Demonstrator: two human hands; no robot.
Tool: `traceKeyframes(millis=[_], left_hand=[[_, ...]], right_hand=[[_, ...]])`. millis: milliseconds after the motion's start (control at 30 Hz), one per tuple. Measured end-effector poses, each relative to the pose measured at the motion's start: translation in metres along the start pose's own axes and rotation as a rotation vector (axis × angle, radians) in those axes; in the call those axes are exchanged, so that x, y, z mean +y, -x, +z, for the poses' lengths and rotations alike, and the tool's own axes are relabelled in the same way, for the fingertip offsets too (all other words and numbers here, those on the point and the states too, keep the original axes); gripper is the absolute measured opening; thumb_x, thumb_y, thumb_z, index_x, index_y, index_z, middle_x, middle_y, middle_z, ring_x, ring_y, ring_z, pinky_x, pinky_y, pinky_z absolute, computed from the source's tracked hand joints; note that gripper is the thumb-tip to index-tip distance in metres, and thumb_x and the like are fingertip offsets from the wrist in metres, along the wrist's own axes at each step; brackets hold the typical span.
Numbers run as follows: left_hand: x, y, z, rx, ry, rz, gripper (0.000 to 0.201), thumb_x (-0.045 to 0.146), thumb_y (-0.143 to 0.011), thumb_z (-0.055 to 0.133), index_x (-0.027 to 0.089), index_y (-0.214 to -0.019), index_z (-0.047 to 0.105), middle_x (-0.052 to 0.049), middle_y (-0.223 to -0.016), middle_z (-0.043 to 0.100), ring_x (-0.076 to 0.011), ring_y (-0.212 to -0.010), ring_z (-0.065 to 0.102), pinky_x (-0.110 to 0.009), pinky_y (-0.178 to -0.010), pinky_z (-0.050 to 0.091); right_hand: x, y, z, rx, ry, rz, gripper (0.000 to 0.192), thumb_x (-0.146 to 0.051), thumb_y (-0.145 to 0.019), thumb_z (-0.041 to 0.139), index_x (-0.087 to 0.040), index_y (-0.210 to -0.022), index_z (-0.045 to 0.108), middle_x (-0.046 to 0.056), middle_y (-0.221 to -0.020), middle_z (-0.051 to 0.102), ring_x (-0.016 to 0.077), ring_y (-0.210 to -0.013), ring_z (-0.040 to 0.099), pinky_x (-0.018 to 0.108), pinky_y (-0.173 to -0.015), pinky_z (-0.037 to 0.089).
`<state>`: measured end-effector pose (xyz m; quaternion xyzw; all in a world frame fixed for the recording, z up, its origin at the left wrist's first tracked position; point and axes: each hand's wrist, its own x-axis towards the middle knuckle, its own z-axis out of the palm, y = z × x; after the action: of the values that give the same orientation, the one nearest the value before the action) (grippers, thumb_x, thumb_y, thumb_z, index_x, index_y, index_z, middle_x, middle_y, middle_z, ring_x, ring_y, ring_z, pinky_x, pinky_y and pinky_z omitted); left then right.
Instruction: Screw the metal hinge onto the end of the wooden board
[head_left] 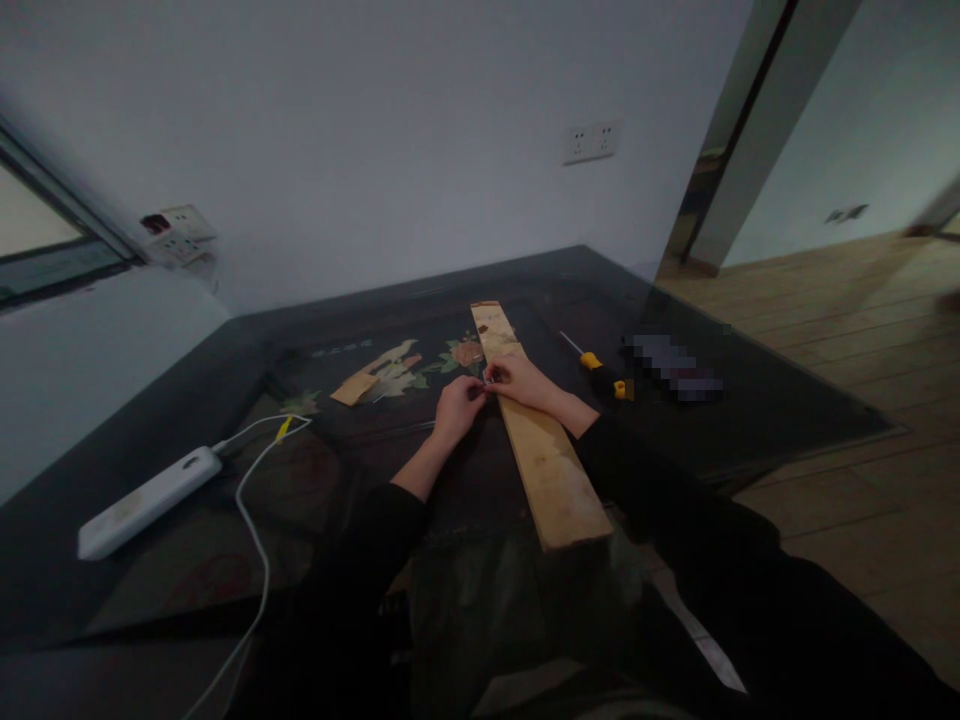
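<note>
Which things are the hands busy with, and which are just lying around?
In use:
- long wooden plank, under the right hand
- something tiny and shiny pinched between the left hand and the right hand, too small to name

Lying about:
- yellow-handled screwdriver
- small wood piece
- white power strip with its cable

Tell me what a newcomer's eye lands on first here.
The pale plank stands out, lying lengthwise on the dark table. Over its middle the left hand and right hand meet, pinching something tiny. A yellow-handled screwdriver lies to the right, a white power strip at far left.
</note>
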<state>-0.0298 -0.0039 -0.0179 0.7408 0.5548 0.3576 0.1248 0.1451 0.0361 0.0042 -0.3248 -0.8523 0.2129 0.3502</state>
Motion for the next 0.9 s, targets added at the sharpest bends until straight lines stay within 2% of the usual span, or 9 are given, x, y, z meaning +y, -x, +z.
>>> traceKeyframes(millis=[200,333,600,700,900], left_hand=[[0.0058,0.0026,-0.0053,-0.023,-0.184,0.113,0.007,0.013,-0.081,0.062,0.018,-0.084,0.066,-0.005,-0.085,0.066,-0.0208,-0.083,0.061,-0.03,-0.073,0.046],[0.0066,0.0026,-0.0066,-0.027,-0.2,0.121,0.008,0.012,-0.082,0.06,0.02,-0.083,0.063,-0.005,-0.086,0.065,-0.0207,-0.083,0.061,-0.031,-0.073,0.046],[0.001,0.0006,-0.0026,-0.04,-0.074,0.113,0.008,0.011,-0.081,0.06,0.02,-0.081,0.061,-0.004,-0.085,0.065,-0.0204,-0.084,0.062,-0.031,-0.077,0.048],[0.0001,0.0007,-0.002,-0.043,0.034,0.069,0.009,0.013,-0.081,0.062,0.02,-0.087,0.06,-0.003,-0.086,0.068,-0.0196,-0.084,0.065,-0.031,-0.078,0.049],[0.0003,0.0012,-0.0004,-0.017,0.249,0.02,0.042,0.015,-0.077,0.068,0.02,-0.115,0.051,-0.003,-0.092,0.071,-0.0184,-0.087,0.068,-0.031,-0.083,0.05]], right_hand=[[-0.0028,0.001,0.0008,-0.009,0.069,0.001,0.007,-0.02,-0.079,0.07,-0.017,-0.083,0.064,0.004,-0.084,0.065,0.0187,-0.086,0.054,0.031,-0.08,0.039],[-0.0031,0.002,0.0017,-0.019,0.101,-0.022,0.005,-0.019,-0.081,0.067,-0.018,-0.083,0.063,0.004,-0.085,0.064,0.0192,-0.087,0.052,0.031,-0.08,0.038],[-0.0089,0.0034,0.0005,-0.041,0.146,-0.024,0.004,-0.015,-0.083,0.063,-0.018,-0.084,0.061,0.004,-0.085,0.062,0.0201,-0.091,0.051,0.03,-0.08,0.038],[-0.0106,0.0036,-0.0004,-0.036,0.153,-0.018,0.004,-0.016,-0.083,0.065,-0.018,-0.084,0.061,0.005,-0.086,0.062,0.0204,-0.091,0.05,0.031,-0.081,0.038],[-0.0087,0.0028,0.0005,-0.021,0.137,0.01,0.006,-0.016,-0.081,0.067,-0.017,-0.083,0.062,0.004,-0.084,0.063,0.0197,-0.089,0.051,0.03,-0.08,0.037]])
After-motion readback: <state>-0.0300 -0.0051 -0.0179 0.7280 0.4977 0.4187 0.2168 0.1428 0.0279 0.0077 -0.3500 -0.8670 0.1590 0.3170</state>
